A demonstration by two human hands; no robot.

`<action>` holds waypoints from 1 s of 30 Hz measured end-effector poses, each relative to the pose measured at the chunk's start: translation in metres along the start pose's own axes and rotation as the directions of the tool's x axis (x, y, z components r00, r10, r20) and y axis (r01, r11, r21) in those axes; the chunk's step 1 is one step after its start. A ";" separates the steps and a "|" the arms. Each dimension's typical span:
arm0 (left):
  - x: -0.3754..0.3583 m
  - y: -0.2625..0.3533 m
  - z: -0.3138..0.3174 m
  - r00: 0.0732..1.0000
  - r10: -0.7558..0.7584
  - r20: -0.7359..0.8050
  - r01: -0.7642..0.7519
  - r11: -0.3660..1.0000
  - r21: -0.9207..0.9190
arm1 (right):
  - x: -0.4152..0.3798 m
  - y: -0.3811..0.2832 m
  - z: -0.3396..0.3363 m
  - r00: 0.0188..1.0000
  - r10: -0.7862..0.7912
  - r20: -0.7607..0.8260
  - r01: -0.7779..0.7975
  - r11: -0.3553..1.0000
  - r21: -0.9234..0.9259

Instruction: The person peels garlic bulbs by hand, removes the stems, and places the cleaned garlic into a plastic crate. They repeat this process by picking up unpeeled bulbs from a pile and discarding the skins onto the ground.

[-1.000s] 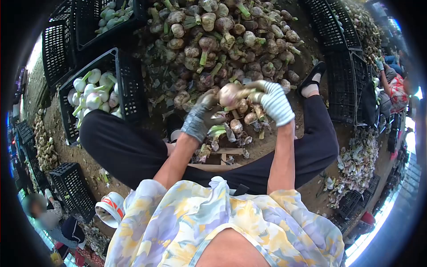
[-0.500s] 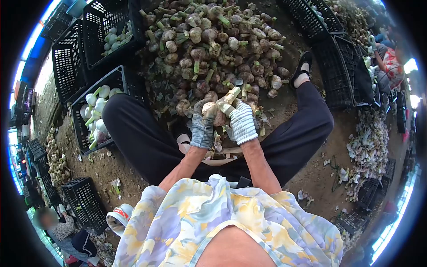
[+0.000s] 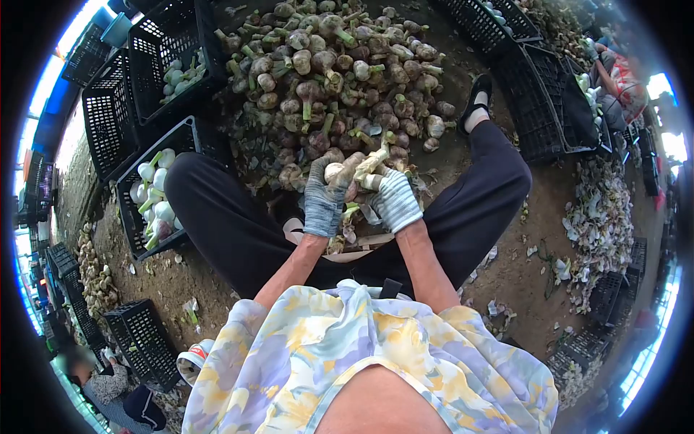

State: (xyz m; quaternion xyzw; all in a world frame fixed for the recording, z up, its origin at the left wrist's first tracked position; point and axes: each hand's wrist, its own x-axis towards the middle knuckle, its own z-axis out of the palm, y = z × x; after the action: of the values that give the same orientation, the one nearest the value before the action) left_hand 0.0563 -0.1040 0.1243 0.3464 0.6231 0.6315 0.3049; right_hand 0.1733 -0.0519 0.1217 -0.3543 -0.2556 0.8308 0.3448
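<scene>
Both gloved hands, left [image 3: 323, 199] and right [image 3: 394, 201], clamped on garlic bulb [image 3: 337, 172]; garlic pile [image 3: 340, 79] just beyond.

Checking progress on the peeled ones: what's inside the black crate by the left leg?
The black crate holds a small batch of clean white garlic bulbs with green stems. The left leg covers its near corner, so what lies there, and under the bulbs, is hidden.

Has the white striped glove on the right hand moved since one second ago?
Yes. The right hand came nearer the body, away from the garlic pile.
</scene>
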 end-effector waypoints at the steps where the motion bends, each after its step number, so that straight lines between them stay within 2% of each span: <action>1: -0.001 -0.002 -0.003 1.000 -0.003 -0.001 0.003 1.000 0.002 | -0.001 -0.001 0.000 1.000 0.013 0.002 -0.013 1.000 -0.019; 2: 0.000 -0.008 -0.008 0.970 -0.238 0.039 0.241 0.954 -0.178 | 0.000 0.001 -0.002 1.000 0.019 0.001 -0.019 1.000 -0.019; 3: 0.001 -0.017 -0.013 0.887 -0.446 0.117 0.458 0.821 -0.342 | 0.003 0.005 -0.006 0.999 -0.037 0.004 0.037 0.975 -0.220; 4: 0.005 -0.020 -0.015 0.797 -0.578 0.176 0.583 0.657 -0.478 | 0.004 0.007 -0.008 0.995 -0.093 0.020 0.094 0.906 -0.413; 5: 0.004 -0.022 -0.015 0.797 -0.578 0.174 0.582 0.656 -0.480 | 0.005 0.008 -0.008 0.996 -0.092 0.022 0.093 0.905 -0.414; 7: 0.004 -0.016 -0.014 0.709 -0.684 0.173 0.651 0.539 -0.534 | 0.002 0.008 -0.003 0.993 -0.104 0.061 0.118 0.947 -0.300; 8: 0.005 -0.013 -0.015 0.713 -0.680 0.170 0.645 0.541 -0.539 | -0.006 0.000 0.006 0.999 0.013 0.047 -0.008 0.994 -0.105; 9: 0.005 -0.010 -0.016 0.863 -0.497 0.087 0.488 0.777 -0.399 | -0.004 0.000 0.008 0.998 0.014 0.053 -0.008 0.994 -0.110; 10: 0.003 -0.006 -0.016 0.960 -0.275 0.048 0.278 0.934 -0.225 | -0.002 0.002 0.011 0.999 0.052 -0.012 -0.052 0.998 -0.018; 11: 0.001 -0.002 -0.015 0.960 -0.276 0.050 0.280 0.933 -0.225 | -0.001 0.004 0.014 0.993 0.095 -0.077 -0.089 0.993 0.078; 12: -0.001 0.002 -0.011 0.989 -0.146 0.037 0.150 0.973 -0.173 | 0.001 0.007 0.017 0.989 0.074 -0.127 -0.073 0.997 0.016; 13: -0.003 0.002 -0.009 0.999 -0.013 0.032 0.016 0.993 -0.119 | 0.005 0.009 0.022 0.988 -0.020 -0.155 -0.001 0.991 -0.132; 14: -0.005 -0.001 -0.007 0.997 0.073 0.016 -0.072 0.992 -0.100 | 0.004 0.010 0.026 0.981 -0.024 -0.194 0.001 0.993 -0.116; 15: -0.005 -0.004 -0.007 0.997 0.069 0.020 -0.067 0.993 -0.098 | 0.003 0.010 0.030 0.972 -0.025 -0.232 0.002 0.995 -0.101; 16: -0.003 -0.006 -0.009 0.998 -0.070 0.000 0.069 0.980 -0.188 | 0.002 0.010 0.030 0.974 -0.104 -0.200 0.072 0.984 -0.163; 17: 0.000 -0.009 -0.011 0.978 -0.207 -0.012 0.195 0.940 -0.280 | 0.001 0.013 0.028 0.975 -0.099 -0.199 0.067 0.985 -0.162; 18: 0.004 -0.029 -0.017 0.927 -0.366 0.080 0.364 0.830 -0.423 | 0.001 0.015 0.022 0.982 -0.081 -0.168 0.055 0.987 -0.154; 19: 0.006 -0.027 -0.018 0.928 -0.366 0.076 0.362 0.830 -0.425 | 0.002 0.017 0.015 0.988 -0.065 -0.137 0.044 0.988 -0.148; 20: 0.007 -0.026 -0.017 0.819 -0.557 0.137 0.538 0.662 -0.522 | 0.004 0.015 0.007 0.988 -0.118 -0.099 0.071 0.919 -0.387; 21: 0.007 -0.025 -0.016 0.667 -0.710 0.224 0.672 0.445 -0.591 | 0.005 0.016 0.000 0.987 -0.119 -0.104 0.070 0.919 -0.389; 23: 0.006 -0.033 -0.016 0.682 -0.676 0.278 0.678 0.443 -0.586 | 0.004 0.014 -0.005 0.998 -0.031 -0.057 0.017 0.971 -0.240; 24: 0.005 -0.037 -0.016 0.814 -0.559 0.157 0.564 0.695 -0.446 | 0.003 0.012 -0.007 0.998 0.031 -0.056 -0.042 0.973 -0.226; 25: 0.005 -0.035 -0.016 0.917 -0.394 0.069 0.398 0.880 -0.259 | 0.002 0.009 -0.004 0.998 0.033 -0.059 -0.046 0.973 -0.225; 27: 0.005 -0.032 -0.018 0.927 -0.370 0.065 0.375 0.906 -0.195 | -0.001 0.003 0.001 0.999 -0.045 0.010 0.044 0.872 -0.488; 28: 0.009 -0.028 -0.022 0.751 -0.649 0.121 0.649 0.691 -0.319 | -0.001 0.009 -0.003 0.997 -0.069 0.022 0.072 0.896 -0.439; 29: 0.011 -0.014 -0.023 0.495 -0.842 0.213 0.827 0.381 -0.415 | 0.002 0.015 -0.007 0.998 -0.065 0.024 0.069 0.896 -0.439; 30: 0.011 0.003 -0.023 0.420 -0.900 0.114 0.887 0.381 -0.261 | 0.007 0.024 -0.012 0.989 -0.145 0.038 0.137 0.767 -0.626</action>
State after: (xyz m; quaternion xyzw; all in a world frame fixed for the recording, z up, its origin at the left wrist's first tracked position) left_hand 0.0313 -0.1081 0.1282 -0.1055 0.6213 0.4569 0.6278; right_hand 0.1696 -0.0595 0.0949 -0.4336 -0.5412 0.6678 0.2704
